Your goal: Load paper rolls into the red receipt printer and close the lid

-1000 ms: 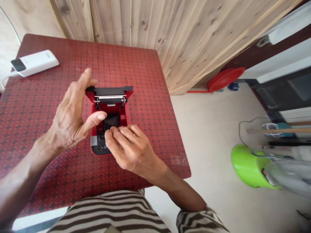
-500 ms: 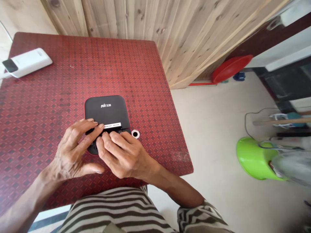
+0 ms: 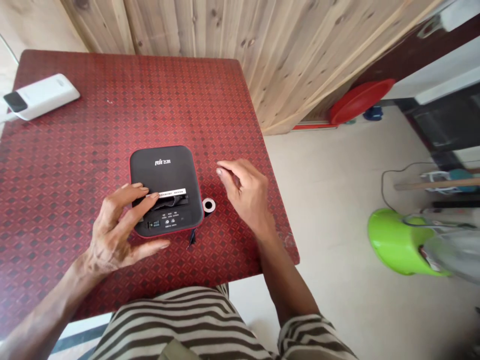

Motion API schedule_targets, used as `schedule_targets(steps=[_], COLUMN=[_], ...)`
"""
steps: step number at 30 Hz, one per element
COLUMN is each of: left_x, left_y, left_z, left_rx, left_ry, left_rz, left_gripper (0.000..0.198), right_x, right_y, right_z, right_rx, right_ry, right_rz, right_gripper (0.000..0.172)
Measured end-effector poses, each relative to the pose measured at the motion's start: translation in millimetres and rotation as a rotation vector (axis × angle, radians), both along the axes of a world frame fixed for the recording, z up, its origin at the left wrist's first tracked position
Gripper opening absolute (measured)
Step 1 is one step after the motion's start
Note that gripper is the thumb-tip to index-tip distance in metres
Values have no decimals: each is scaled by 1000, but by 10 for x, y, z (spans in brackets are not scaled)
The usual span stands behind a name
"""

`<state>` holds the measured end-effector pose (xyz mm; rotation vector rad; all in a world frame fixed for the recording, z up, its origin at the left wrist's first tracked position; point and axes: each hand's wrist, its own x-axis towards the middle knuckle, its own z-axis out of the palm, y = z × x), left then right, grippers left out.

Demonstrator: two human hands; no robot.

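A square black device with a red rim (image 3: 165, 175), which looks like a small receipt printer, lies flat on the table. It carries a white logo, a white barcode label, a dark slot and a few small buttons. Crumpled black material (image 3: 170, 202) shows in the slot. My left hand (image 3: 118, 227) rests its fingers on the device's left side, beside the label, with its thumb stretched out over the table. To the right of the device is my right hand (image 3: 245, 195), raised above the table. Its thumb and forefinger tips are close but slightly apart, and nothing shows between them.
A small white ring with a dark centre (image 3: 209, 205) sits by the device's right edge. Something thin and black (image 3: 192, 237) pokes out below it. A white power bank-like object (image 3: 48, 95) lies far left. Beyond the table stands a green bin (image 3: 390, 242).
My right hand has left the slot and moved up and right, uncovering the buttons and the slot. My left hand keeps its place on the device.
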<state>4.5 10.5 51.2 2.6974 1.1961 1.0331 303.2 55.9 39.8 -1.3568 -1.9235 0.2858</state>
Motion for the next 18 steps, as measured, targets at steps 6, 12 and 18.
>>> schedule_targets(steps=[6, 12, 18], left_x=[-51, -37, -29], left_y=[-253, -259, -272], left_z=[-177, -272, -304], left_rx=[92, 120, 96], left_ry=[-63, -84, -116], left_rz=[177, 183, 229], left_gripper=[80, 71, 67], right_x=[148, 124, 144], right_y=[141, 153, 156], right_z=[-596, -585, -597], right_rx=[-196, -183, -202], right_ry=[-35, -6, -10], right_rz=[-104, -101, -105], right_gripper=[23, 22, 22])
